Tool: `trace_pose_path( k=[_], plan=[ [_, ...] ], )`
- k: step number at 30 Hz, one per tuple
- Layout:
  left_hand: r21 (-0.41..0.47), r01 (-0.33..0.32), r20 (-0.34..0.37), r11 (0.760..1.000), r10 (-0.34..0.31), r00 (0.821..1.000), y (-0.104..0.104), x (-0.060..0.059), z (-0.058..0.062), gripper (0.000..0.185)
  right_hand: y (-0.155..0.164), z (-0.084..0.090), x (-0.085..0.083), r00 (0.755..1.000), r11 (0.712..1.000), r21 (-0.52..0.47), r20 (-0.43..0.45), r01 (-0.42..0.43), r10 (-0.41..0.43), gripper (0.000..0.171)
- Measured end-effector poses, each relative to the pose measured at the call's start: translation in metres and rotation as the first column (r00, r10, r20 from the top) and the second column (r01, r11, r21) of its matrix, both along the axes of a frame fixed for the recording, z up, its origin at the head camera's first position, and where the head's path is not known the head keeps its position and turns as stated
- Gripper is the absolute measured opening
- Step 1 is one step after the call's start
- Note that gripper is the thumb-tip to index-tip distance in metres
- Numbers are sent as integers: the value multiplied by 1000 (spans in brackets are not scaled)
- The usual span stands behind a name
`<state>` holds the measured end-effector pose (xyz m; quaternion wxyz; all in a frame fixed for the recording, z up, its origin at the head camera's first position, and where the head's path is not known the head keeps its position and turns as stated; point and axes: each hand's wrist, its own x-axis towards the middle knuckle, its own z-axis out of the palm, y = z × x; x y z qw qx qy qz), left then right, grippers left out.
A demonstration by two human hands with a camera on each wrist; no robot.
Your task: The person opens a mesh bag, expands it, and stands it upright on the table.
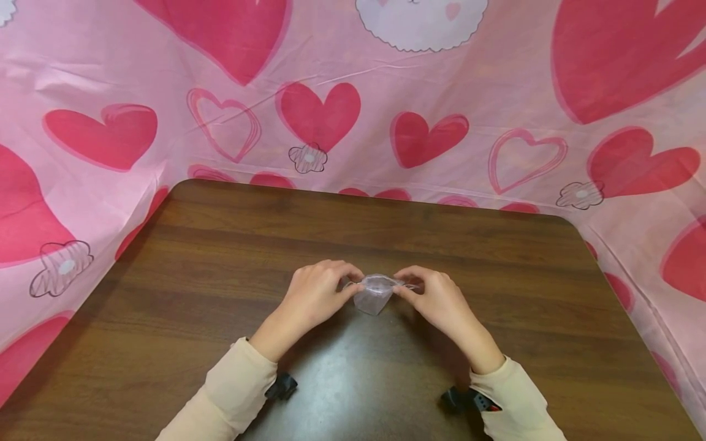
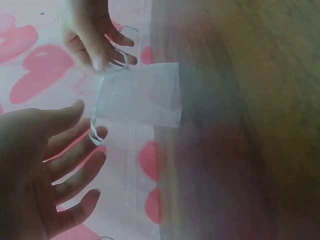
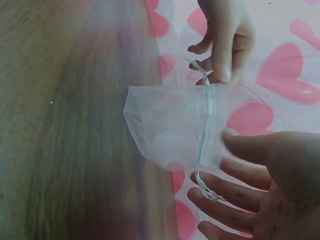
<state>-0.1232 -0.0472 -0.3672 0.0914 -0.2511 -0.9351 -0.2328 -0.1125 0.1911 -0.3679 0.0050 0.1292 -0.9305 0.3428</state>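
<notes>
A small sheer white organza drawstring pouch [image 1: 374,297] hangs between the two hands, mouth edge up, over the table. My left hand [image 1: 320,291] pinches one upper corner of it between thumb and fingers. At the opposite upper corner, my right hand [image 1: 436,297] does the same. White drawstring [image 3: 207,125] runs along the pouch's mouth, and its loop ends [image 3: 207,190] stick out beside the fingers on both sides. The right wrist view shows the pouch spread fairly flat, its see-through body [image 3: 162,125] narrowing toward the bottom.
A brown wood-grain table [image 1: 220,226] lies beneath the hands. Pink cloth with red hearts [image 1: 353,55] hangs behind it and along both sides. Dark wrist devices [image 1: 282,386] show at the cream sleeves [image 1: 237,386].
</notes>
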Motion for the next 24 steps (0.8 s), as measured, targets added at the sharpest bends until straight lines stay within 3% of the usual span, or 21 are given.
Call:
trace_pose_path(
  k=[7,18,24],
  plan=[
    [-47,-14,-30,999,13,999,10,-5,10,21,-5,3,-3,1000,999,34,-20,20,-19,22],
    [-171,-3,104,985,21,994,25,-17,28,15,-14,7,-9,997,990,137,-71,-16,26,11],
    [-213,9,119,977,17,993,29,-19,32,11,-19,8,-10,991,984,179,-134,6,18,8]
  ],
)
